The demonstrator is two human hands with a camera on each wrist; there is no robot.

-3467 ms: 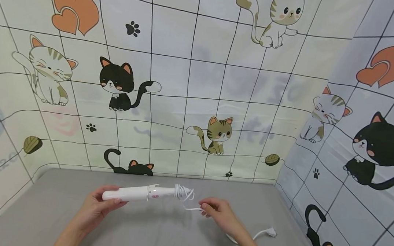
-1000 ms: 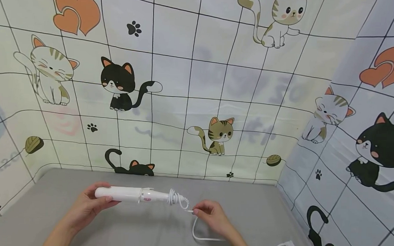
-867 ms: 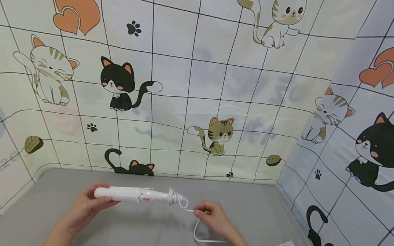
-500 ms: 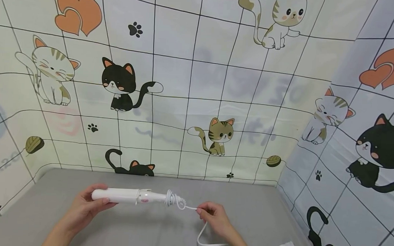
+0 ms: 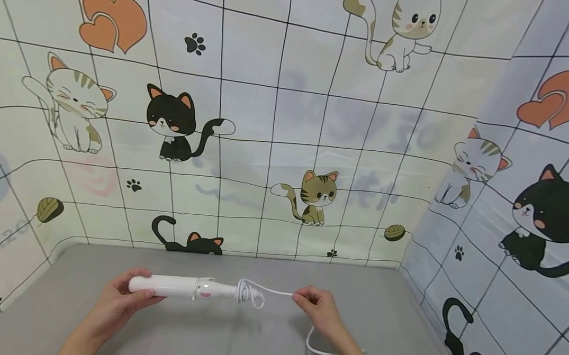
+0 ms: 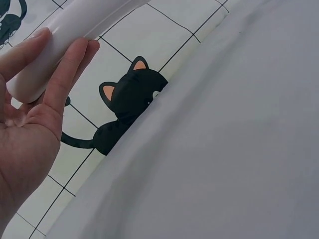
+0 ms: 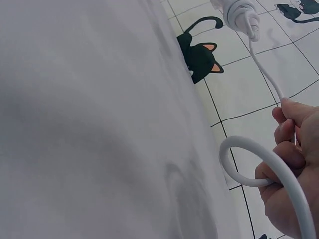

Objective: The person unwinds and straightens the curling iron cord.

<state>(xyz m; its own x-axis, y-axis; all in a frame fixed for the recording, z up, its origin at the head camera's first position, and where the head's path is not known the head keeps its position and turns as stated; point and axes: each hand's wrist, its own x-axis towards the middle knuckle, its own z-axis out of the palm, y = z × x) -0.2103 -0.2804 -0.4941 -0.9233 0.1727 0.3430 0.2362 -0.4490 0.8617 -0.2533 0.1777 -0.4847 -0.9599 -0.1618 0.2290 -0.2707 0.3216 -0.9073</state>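
My left fingers point(image 6: 70, 64) gripping a white wand point(image 5: 172, 287), right fingers point(image 5: 304, 302) pinching its cord point(image 7: 296, 196), air beneath, counter's far edge point(image 5: 357, 268) beyond.

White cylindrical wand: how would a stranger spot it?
Above the broad grey table, the left hand grips one end of the white cylindrical wand. Unlike the thin white cord looped around its other end, it is thick, straight and pink-marked.
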